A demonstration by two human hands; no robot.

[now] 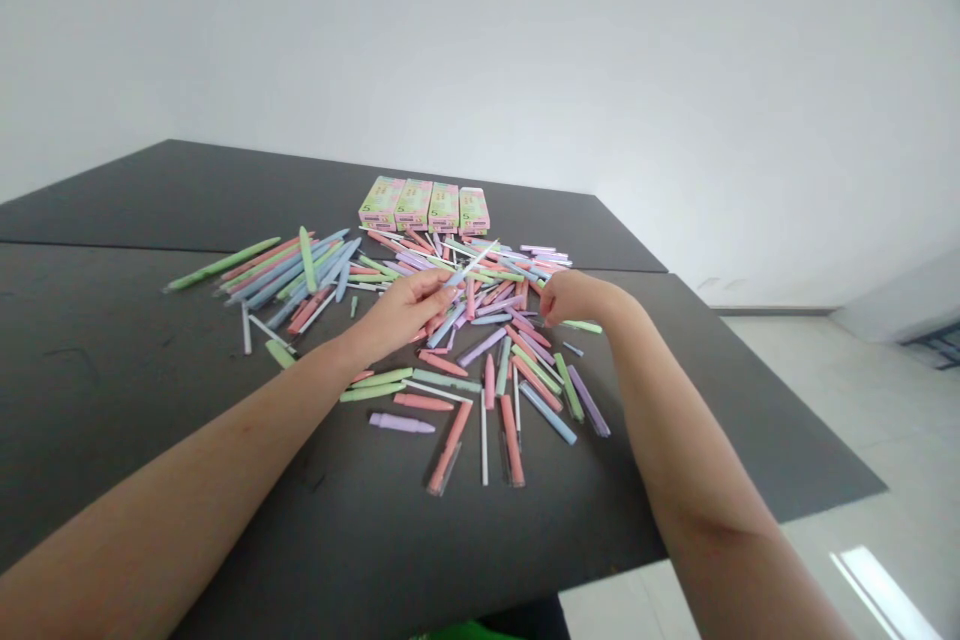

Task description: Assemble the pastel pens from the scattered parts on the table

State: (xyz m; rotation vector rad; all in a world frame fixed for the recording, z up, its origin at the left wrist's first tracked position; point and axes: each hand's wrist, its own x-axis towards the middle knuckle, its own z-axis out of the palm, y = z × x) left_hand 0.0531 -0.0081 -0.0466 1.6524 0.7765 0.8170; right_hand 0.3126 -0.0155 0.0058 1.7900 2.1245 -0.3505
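My left hand (411, 312) is closed around a light blue pen piece (455, 277), with a thin white refill (480, 258) pointing up and away from it. My right hand (574, 298) is bent down at the right side of the pile, its fingers curled; whatever they touch or hold is hidden. Beneath and between both hands spreads a loose heap of pen parts (491, 355): barrels in pink, green, blue and purple, clear caps and white refills. Closer to me lie a purple barrel (402, 423) and a pink barrel with a clear cap (450, 448).
Several green and pink cartons (412, 205) stand in a row behind the heap. To the left is a bundle of pens with clear caps (289, 270). All rest on a dark table (315, 540) with a seam across it; a white wall (480, 40) rises behind.
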